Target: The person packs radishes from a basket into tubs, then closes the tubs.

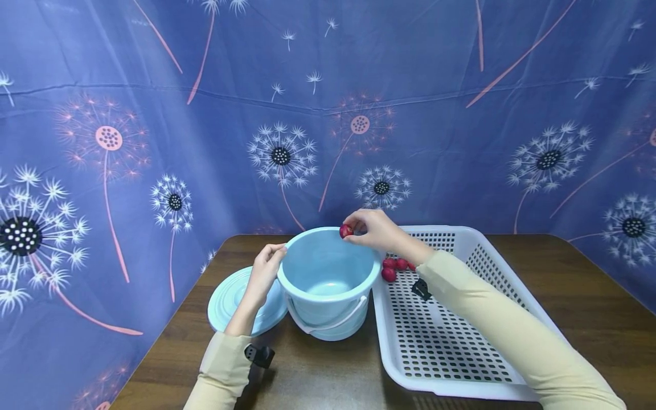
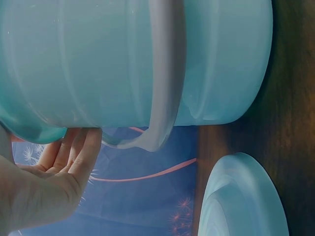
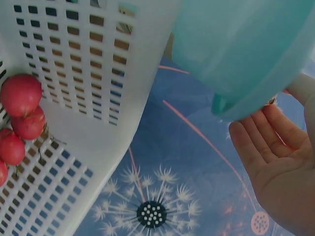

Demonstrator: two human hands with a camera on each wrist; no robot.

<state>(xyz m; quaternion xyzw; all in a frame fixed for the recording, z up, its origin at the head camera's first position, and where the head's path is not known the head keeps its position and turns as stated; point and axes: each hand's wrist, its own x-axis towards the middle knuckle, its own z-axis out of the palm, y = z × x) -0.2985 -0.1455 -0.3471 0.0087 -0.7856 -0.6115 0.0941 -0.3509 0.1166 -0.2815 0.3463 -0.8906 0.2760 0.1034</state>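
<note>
On the table (image 1: pixel 318 381), at far left, the lid (image 1: pixel 225 299) lies flat just beside the bucket (image 1: pixel 328 310). The left hand (image 1: pixel 265 267) grips the bucket's left rim, fingers together against the outer wall. The bucket stands upright with its handle (image 1: pixel 353 312) lowered across the front. At the bucket's mouth, near the far right rim, is one radish (image 1: pixel 345 230). It sits at the fingertips of the right hand (image 1: pixel 374 228), left of the palm, pinched between thumb and fingers (the right wrist view hides it behind the rim). Below that hand, the other radishes (image 1: pixel 389 274) lie grouped along the left side of the basket (image 1: pixel 451 353), right of the bucket.
</note>
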